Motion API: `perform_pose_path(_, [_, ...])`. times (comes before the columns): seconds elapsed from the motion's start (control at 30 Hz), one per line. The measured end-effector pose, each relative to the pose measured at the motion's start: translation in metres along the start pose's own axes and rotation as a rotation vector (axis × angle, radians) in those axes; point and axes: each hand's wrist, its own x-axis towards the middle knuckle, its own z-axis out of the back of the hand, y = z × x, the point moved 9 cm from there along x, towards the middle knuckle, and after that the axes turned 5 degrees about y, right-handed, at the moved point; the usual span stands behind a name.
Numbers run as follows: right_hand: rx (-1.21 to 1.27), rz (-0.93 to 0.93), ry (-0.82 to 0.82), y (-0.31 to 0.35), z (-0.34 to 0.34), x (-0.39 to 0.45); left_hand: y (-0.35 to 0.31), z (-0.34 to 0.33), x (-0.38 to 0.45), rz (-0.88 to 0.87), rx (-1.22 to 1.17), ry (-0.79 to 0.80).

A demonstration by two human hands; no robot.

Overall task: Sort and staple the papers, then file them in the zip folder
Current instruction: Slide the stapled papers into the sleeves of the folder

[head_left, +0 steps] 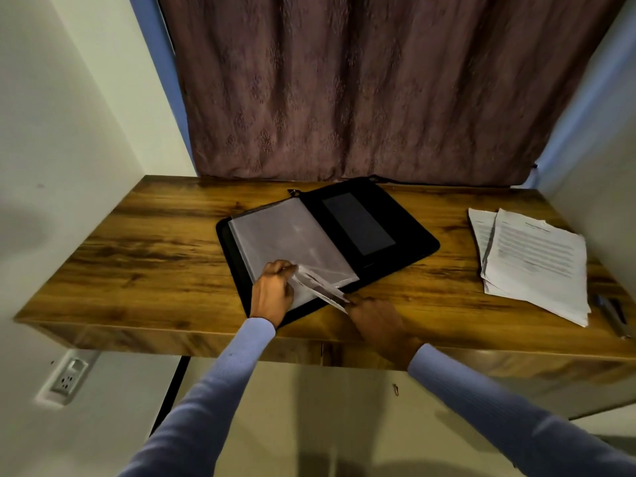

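A black zip folder (406, 232) lies open in the middle of the wooden table (148, 249), with clear plastic sleeves (289, 235) on its left half. My left hand (272, 290) pinches the lower edge of the top sleeve and lifts it. My right hand (375, 318) grips the near end of a stapled set of papers (323, 287), whose far end lies under the lifted sleeve edge. A stack of printed papers (537, 259) lies at the table's right side.
A dark stapler-like tool (614, 315) lies at the table's right edge, beside the paper stack. A brown curtain (361, 91) hangs behind the table. White walls close in on both sides. A wall socket (67, 378) sits below the table at left.
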Motion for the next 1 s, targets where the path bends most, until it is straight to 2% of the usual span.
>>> perform_pose_path(0.13, [-0.116,0.045,0.093,0.016,0.003,0.008,-0.008,0.0,0.002,-0.076,0.026,-0.02])
perform_pose_path(0.2, [-0.066,0.064,0.096,0.019,0.008,0.016,-0.009,-0.002,0.002,-0.087,0.047,-0.007])
perform_pose_path(0.3, [0.223,0.049,0.037,0.006,0.019,0.03,-0.01,-0.002,0.001,-0.079,0.06,0.005])
perform_pose_path(0.4, [0.561,-0.023,0.052,-0.02,0.009,0.045,-0.009,-0.008,0.0,-0.093,0.083,0.061])
perform_pose_path(0.57, [0.958,-0.12,0.008,-0.062,-0.015,0.06,-0.005,-0.022,-0.003,-0.082,0.119,0.155])
perform_pose_path(0.77, [1.479,-0.217,0.146,-0.084,-0.056,0.045,0.015,-0.028,-0.009,0.011,0.009,0.156])
perform_pose_path(0.87, [1.6,-0.285,0.25,-0.079,-0.081,0.04,0.032,-0.033,-0.016,0.087,-0.052,0.179])
perform_pose_path(1.0, [1.537,-0.369,0.233,-0.077,-0.088,0.046,0.042,-0.035,-0.023,0.127,-0.114,0.179])
